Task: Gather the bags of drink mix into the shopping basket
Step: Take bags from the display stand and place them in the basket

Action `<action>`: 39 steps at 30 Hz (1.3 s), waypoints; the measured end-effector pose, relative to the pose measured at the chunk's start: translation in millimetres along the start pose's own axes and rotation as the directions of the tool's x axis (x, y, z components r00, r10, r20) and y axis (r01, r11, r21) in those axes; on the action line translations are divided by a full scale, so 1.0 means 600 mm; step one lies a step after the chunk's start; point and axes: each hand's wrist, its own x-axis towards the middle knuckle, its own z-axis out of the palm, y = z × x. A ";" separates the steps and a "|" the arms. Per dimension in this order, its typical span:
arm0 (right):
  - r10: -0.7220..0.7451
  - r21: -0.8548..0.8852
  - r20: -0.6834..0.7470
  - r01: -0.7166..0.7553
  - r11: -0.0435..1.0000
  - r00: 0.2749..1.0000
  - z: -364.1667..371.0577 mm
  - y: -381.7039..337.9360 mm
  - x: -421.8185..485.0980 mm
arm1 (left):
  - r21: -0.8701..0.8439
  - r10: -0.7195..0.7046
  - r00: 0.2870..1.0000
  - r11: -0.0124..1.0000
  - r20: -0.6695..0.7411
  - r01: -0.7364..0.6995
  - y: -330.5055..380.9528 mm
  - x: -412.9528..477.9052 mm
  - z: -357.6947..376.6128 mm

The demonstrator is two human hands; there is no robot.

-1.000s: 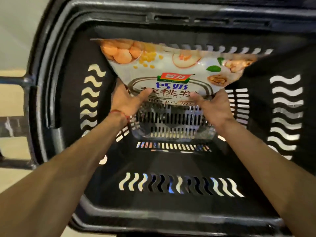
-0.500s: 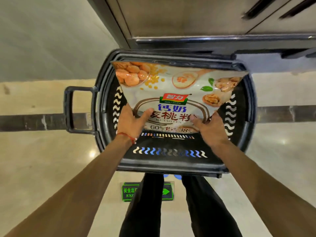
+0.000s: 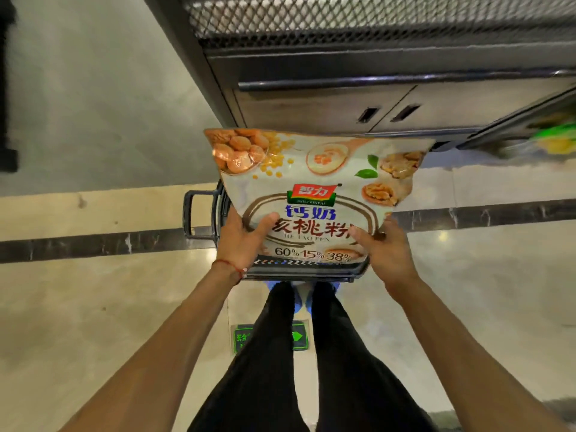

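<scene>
**Entry: bag held over basket, not yet in**

Left hand gripped the lower left corner of the bag of drink mix, thumb across the printed face and fingers behind. Right hand gripped the lower right corner the same way. Neither hand was slack; both were clasped on the bag. A red string bracelet sat on the left wrist.

The bag was held by its near edge, face up toward the camera, with its wide top edge pointing away from the person. Its long axis ran left to right between the two hands.

The shopping basket lay directly beneath the bag and hands, and appeared to stand on the floor just ahead of the person's feet. The bag hid most of it. Only its near rim and one side handle, out to the left, showed. Its contents could not be seen.

Judgement: the target was straight down from the grip, with neither hand nearer. The next move called for lowering the bag flat, both hands together.

Beyond stood a metal shelf unit. A blurred green and yellow package lay on its right; what it was could not be told.
</scene>
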 end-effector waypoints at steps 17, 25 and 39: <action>-0.172 0.130 -0.146 0.191 0.973 0.974 -0.257 -0.074 -0.177 | 0.038 0.251 0.965 0.966 0.075 -0.255 0.239 -0.226 0.130; -0.219 0.160 -0.158 0.244 0.957 0.963 -0.462 -0.067 -0.180 | 0.045 0.296 0.952 0.953 0.078 -0.300 0.305 -0.308 0.304; -0.321 0.146 -0.184 0.349 0.926 0.929 -0.675 -0.163 -0.091 | 0.023 0.393 0.918 0.919 -0.058 -0.392 0.478 -0.277 0.508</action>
